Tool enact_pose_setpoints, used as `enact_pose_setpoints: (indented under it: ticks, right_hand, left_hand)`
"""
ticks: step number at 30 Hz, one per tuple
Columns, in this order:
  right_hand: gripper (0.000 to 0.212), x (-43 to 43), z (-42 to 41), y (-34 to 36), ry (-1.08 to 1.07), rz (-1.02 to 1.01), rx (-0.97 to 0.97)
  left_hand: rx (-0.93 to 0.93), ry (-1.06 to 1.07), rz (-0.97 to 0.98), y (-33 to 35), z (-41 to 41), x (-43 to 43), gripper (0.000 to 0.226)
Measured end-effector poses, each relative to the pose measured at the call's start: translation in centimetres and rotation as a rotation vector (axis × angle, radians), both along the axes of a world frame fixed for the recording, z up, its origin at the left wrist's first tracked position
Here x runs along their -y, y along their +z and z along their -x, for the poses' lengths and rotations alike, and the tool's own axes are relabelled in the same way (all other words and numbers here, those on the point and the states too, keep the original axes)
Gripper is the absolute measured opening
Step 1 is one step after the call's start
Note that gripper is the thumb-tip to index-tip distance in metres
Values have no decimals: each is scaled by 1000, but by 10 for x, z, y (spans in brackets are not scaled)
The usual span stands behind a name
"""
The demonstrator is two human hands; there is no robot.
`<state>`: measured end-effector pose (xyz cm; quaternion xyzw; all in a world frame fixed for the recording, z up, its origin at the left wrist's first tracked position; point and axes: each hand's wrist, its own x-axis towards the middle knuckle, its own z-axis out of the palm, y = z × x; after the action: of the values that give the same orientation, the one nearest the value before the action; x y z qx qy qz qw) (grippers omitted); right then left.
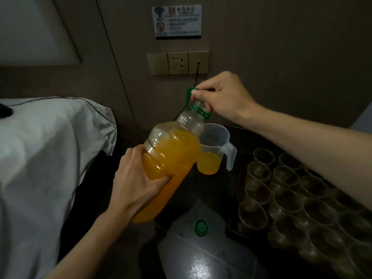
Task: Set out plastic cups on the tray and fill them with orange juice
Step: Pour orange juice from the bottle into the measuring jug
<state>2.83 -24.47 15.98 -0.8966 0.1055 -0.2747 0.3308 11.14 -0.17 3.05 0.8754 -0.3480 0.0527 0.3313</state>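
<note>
Left grip (pixel 138 185), right grip (pixel 223 95) on one bottle (pixel 173 150)

A sign (pixel 176 21) with a Wi-Fi symbol is hanging on the brown wall (pixel 281 57), above a socket panel (pixel 178 63). A black cable (pixel 196 76) is running down from the panel's right plate. At left a white sheet (pixel 40 148) is lying rumpled, a thin cord (pixel 60 98) trailing along its top toward a dark object (pixel 5 112) at the frame's edge.
</note>
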Motion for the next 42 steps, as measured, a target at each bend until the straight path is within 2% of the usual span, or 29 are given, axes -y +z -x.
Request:
enact_pose_setpoints:
  ticks: [12,18,32,42]
  right_hand:
    - [21,15,-10,-9,-43,-186,-170]
    - [21,21,-14,-22,-73,-299,-233]
    - [20,23,-18,-35,-95,-349,-265]
    - [19,22,-17,-50,-94,-301,-324]
  left_hand:
    - [-27,-42,-315,41,-36,0,117]
    - [-17,-58,-402,50,-41,5,109]
    - [11,-71,-474,58,-48,9,91]
    - [-20,-84,-533,58,-49,10,93]
